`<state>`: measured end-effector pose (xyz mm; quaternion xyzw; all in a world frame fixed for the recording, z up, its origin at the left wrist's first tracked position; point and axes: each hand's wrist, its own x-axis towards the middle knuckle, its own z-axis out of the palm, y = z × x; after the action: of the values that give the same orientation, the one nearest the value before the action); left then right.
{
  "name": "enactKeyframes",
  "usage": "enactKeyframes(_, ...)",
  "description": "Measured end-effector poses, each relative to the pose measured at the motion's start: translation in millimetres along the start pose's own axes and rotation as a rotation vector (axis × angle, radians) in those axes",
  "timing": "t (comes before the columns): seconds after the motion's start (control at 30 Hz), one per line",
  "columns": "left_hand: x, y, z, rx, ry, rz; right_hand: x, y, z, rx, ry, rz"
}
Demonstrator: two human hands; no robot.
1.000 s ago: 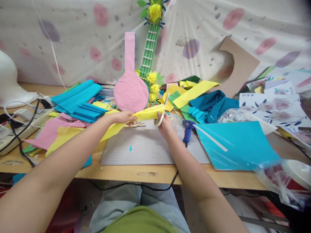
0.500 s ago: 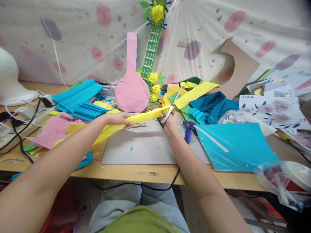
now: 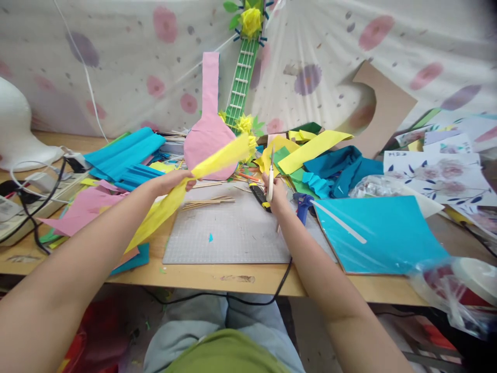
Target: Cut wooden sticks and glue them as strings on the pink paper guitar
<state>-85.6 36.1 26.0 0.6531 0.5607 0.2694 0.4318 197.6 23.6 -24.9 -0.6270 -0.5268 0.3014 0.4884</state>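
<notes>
The left hand (image 3: 177,182) pinches a yellow paper strip (image 3: 165,210) in its closed grip, above the counter (image 3: 186,275). The right hand's (image 3: 278,195) grip wraps white-handled scissors (image 3: 271,185), near a blue glue gun (image 3: 303,207).

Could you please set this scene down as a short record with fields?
Left hand: gripping a yellow strip, one end raised in front of the pink instrument-shaped piece
Right hand: holding scissors, blades pointing up, apart from the strip
Work surface: grey gridded cutting mat on a wooden table
On the mat: thin sticks, small blue scrap
Beside right forearm: blue glue gun, partly hidden
Far right of mat: blue sheet
</notes>
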Motion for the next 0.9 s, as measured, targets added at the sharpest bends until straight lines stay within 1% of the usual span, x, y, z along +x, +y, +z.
enactKeyframes(0.03, 2.2, -0.4, -2.5, -0.042, 0.029, -0.020, -4.7, -1.4, -1.3, -0.058, -0.045, -0.008)
enactKeyframes(0.1, 5.5, -0.4, -5.8, -0.128, 0.018, -0.048, -15.9, -6.0, -1.2, -0.184, -0.187, -0.055)
enactKeyframes(0.17, 7.1, 0.0, -5.7, -0.171, 0.021, -0.006, -26.9, -12.0, 2.0, -0.317, -0.354, -0.132)
enactKeyframes(0.2, 7.2, 0.0, -4.3, -0.181, 0.003, 0.031, -31.3, -15.1, 4.7, -0.370, -0.420, -0.165)
enactKeyframes(0.27, 6.1, -0.4, 0.3, -0.179, -0.065, 0.100, -37.0, -20.8, 11.5, -0.435, -0.514, -0.214)
enactKeyframes(0.33, 4.1, -1.6, 6.0, -0.150, -0.121, 0.141, -38.3, -25.2, 18.9, -0.461, -0.588, -0.245)
enactKeyframes(0.43, 0.6, -3.8, 13.4, -0.130, -0.120, 0.158, -35.2, -29.9, 28.1, -0.476, -0.682, -0.272)
enactKeyframes(0.5, -1.4, -4.0, 17.0, -0.141, -0.128, 0.142, -32.2, -32.5, 32.3, -0.466, -0.728, -0.275)
enactKeyframes(0.63, -3.9, -0.9, 21.5, -0.174, -0.210, 0.105, -29.4, -37.6, 38.0, -0.431, -0.791, -0.266)
enactKeyframes(0.8, -1.6, -3.4, 23.2, -0.150, -0.286, 0.093, -33.2, -42.6, 42.8, -0.456, -0.788, -0.229)
enactKeyframes(0.9, 0.5, -7.9, 22.6, -0.126, -0.323, 0.061, -36.0, -42.8, 44.4, -0.485, -0.778, -0.241)
